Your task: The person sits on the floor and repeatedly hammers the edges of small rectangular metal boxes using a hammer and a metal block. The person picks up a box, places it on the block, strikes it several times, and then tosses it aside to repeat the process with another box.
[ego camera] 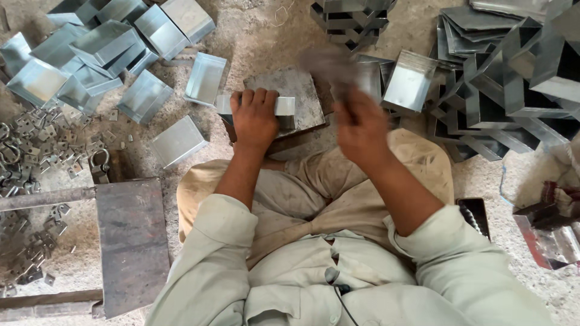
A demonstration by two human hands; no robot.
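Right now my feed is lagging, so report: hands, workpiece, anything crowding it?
Left hand pressing folded grey sheet-metal piece on flat steel block. Right hand raised, blurred, gripping a tool. Shiny metal boxes close beside.

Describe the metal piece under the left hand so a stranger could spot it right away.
Start at the flat grey block on the ground just ahead of the seated person's knees. A shiny folded sheet-metal piece lies across its near edge. Unlike the loose ones scattered around, it alone is pinned under the left hand.

left hand (255, 118) palm down, fingers curled, right hand (360, 128) raised, motion-blurred
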